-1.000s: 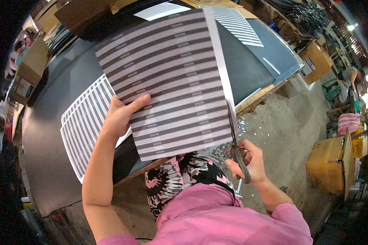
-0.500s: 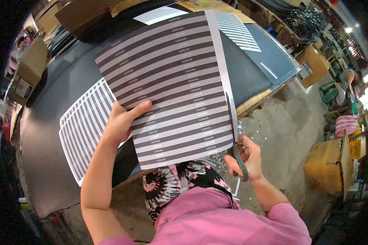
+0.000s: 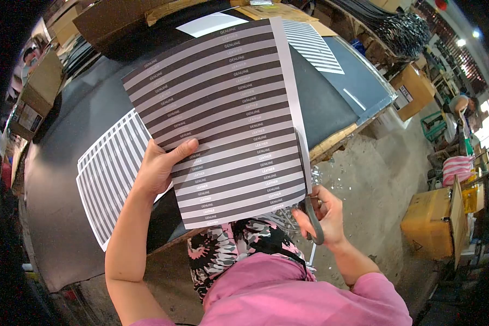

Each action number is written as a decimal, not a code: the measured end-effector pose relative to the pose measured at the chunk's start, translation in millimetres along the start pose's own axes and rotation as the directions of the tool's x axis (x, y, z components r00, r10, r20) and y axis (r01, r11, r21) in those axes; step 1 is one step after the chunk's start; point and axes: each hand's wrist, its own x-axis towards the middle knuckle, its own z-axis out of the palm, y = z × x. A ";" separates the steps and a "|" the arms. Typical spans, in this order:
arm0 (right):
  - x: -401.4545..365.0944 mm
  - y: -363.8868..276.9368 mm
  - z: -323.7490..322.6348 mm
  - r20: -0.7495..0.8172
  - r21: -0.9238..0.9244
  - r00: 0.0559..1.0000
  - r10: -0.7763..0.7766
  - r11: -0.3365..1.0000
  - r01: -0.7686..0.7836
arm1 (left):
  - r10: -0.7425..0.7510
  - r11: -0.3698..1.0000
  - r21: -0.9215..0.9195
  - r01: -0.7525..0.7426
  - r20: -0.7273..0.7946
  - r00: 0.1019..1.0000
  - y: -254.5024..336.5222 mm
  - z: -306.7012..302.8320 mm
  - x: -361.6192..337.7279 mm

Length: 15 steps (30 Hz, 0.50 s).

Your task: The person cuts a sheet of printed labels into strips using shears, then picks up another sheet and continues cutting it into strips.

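A large sheet with black and grey stripes and small printed words is held up over the table. My left hand grips its left edge, thumb on top. Closed around the dark handles of a pair of scissors is my right hand, at the sheet's lower right corner. The scissor blades point up along the sheet's right side, beside its pale margin. Part of the blades is hidden by the sheet.
Another striped sheet lies on the dark table at left, one more at the far right. Cardboard boxes stand on the floor at right. A person bends over at far right; another person is at far left.
The held sheet has shifted slightly left and down in view. My right hand and the scissors have also moved slightly left.
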 end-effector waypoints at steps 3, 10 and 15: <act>0.4 0.1 0.7 -0.020 -0.048 0.999 -0.026 0.999 0.026 | -0.008 1.000 0.000 0.008 0.002 1.000 1.4 1.5 -1.5; 1.8 4.4 -0.5 -0.016 -0.021 0.999 0.036 0.999 -0.036 | -0.014 1.000 0.023 0.014 0.019 1.000 -3.3 0.2 0.8; 8.3 2.6 -7.1 0.052 0.103 0.998 -0.025 0.994 0.019 | -0.042 0.990 0.134 0.034 0.057 0.997 -1.5 7.8 -6.3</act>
